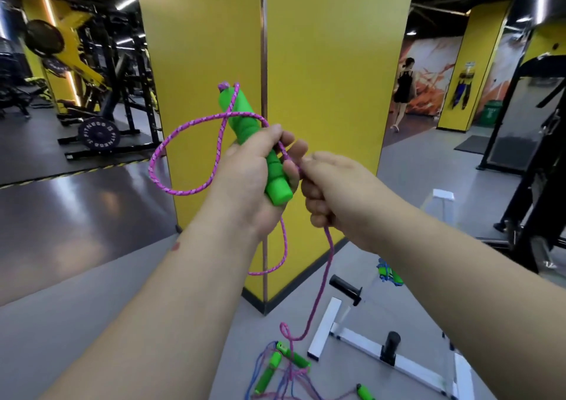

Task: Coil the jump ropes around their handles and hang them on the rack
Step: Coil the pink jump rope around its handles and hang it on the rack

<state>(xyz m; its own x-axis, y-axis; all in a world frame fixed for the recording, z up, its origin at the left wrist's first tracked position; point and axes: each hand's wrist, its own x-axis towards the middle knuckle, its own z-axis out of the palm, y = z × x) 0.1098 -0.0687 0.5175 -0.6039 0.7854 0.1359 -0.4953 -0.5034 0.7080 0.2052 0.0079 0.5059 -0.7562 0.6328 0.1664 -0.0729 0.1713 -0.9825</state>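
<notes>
My left hand (251, 179) grips a green foam handle (260, 142) held upright in front of a yellow pillar. A pink rope (171, 160) leaves the handle's top, makes a loose loop to the left and crosses back over the handle. My right hand (333, 194) pinches the same rope just right of the handle. Below that hand the rope hangs down to the floor. A white rack (324, 329) with black pegs stands on the floor at lower right; a coiled green-handled rope (388, 274) hangs on it. Several more green handles (269, 369) with tangled ropes lie on the floor.
The yellow pillar (321, 93) stands directly ahead. A weight machine with a black plate (98, 134) is at the left, a black frame (526, 185) at the right. A person (403, 90) walks away in the background.
</notes>
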